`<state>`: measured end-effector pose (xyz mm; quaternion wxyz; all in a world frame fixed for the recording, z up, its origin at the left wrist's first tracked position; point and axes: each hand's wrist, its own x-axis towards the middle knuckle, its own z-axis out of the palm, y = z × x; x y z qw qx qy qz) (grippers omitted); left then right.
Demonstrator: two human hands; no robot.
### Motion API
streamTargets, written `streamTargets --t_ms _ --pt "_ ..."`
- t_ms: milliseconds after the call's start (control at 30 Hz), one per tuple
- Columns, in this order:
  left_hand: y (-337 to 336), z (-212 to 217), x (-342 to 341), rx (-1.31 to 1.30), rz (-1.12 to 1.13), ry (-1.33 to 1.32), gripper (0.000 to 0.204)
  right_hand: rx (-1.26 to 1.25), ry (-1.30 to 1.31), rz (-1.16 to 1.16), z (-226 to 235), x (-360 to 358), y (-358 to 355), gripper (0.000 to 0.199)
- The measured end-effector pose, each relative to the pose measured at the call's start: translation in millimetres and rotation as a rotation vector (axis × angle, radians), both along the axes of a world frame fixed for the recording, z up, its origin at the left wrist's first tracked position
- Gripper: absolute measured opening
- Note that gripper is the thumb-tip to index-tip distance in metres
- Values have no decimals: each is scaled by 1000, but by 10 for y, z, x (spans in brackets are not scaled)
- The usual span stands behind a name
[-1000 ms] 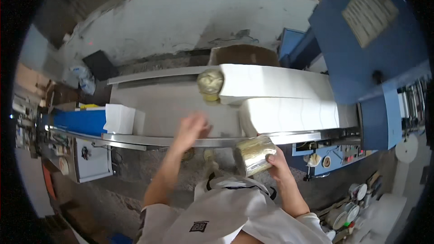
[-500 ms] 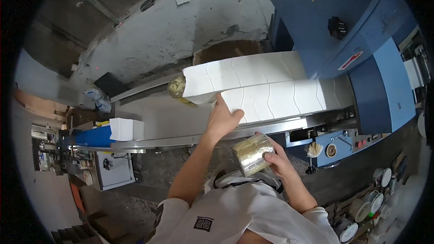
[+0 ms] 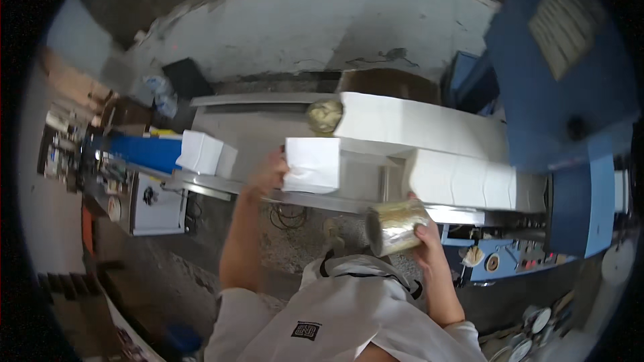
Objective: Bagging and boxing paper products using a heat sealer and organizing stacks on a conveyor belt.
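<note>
My left hand (image 3: pixel 272 171), blurred by motion, grips the left side of a white paper stack (image 3: pixel 312 165) above the metal conveyor bed (image 3: pixel 365 177). The stack stands apart from the near row of white paper stacks (image 3: pixel 463 179). In front of my body, my right hand (image 3: pixel 428 245) is closed round a shiny gold-and-silver cylinder (image 3: pixel 397 226) lying on its side. A similar gold cylinder (image 3: pixel 325 116) sits against the left end of the far white row (image 3: pixel 422 121).
A blue machine (image 3: pixel 563 94) stands at the right, over the rows. Towards the left end of the bed is another white stack (image 3: pixel 200 152) beside a blue belt (image 3: pixel 137 154). A brown cardboard box (image 3: pixel 389 85) is behind the far row, below the wall (image 3: pixel 295 33).
My left hand has moved left with a paper stack from the near row, leaving a gap there. My right hand still holds the gold-and-silver cylinder. The view has shifted.
</note>
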<state>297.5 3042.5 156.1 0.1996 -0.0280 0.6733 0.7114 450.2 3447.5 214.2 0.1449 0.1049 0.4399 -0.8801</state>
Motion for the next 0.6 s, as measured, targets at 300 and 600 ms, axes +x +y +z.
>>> streamTargets --t_ms 300,600 --pt "-1825 150 -269 -887 377 66 67 142 0 -101 134 32 -249 103" --pt "-926 113 124 -1659 308 454 92 101 7 -96 75 51 -199 99"
